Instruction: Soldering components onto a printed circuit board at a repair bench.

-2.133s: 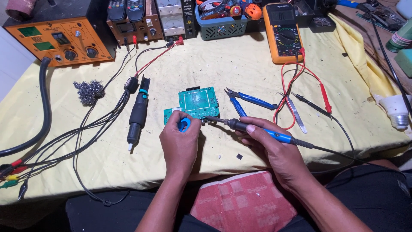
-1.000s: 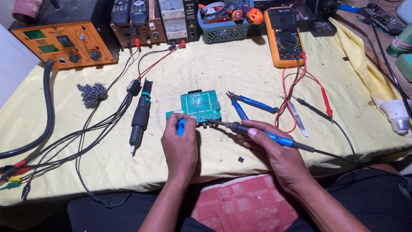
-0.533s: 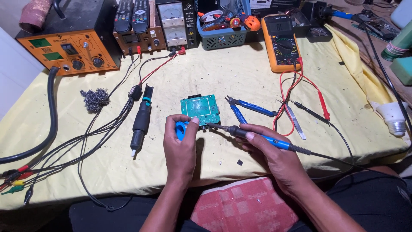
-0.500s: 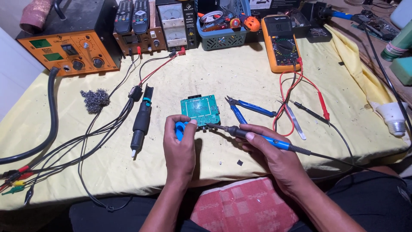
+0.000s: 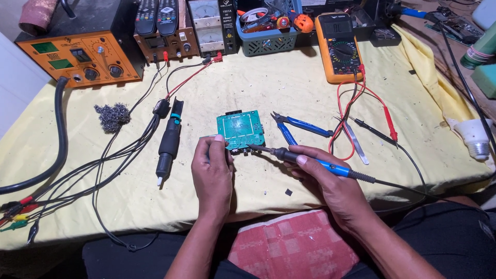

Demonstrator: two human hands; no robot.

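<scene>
Left hand: the left hand (image 5: 212,173) pinched a thin tool beside the green board (image 5: 240,129).
Right hand: the right hand (image 5: 328,181) gripped the soldering iron (image 5: 310,160), tip at the board's lower edge.
Nearby: blue cutters (image 5: 297,126) lay just right.

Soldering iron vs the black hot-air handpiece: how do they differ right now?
The soldering iron is slim with a blue handle; the hot-air handpiece is thicker and black. The iron is held in the right hand, tip at the green circuit board; the handpiece lies untouched on the yellow cloth. Both are corded.
</scene>
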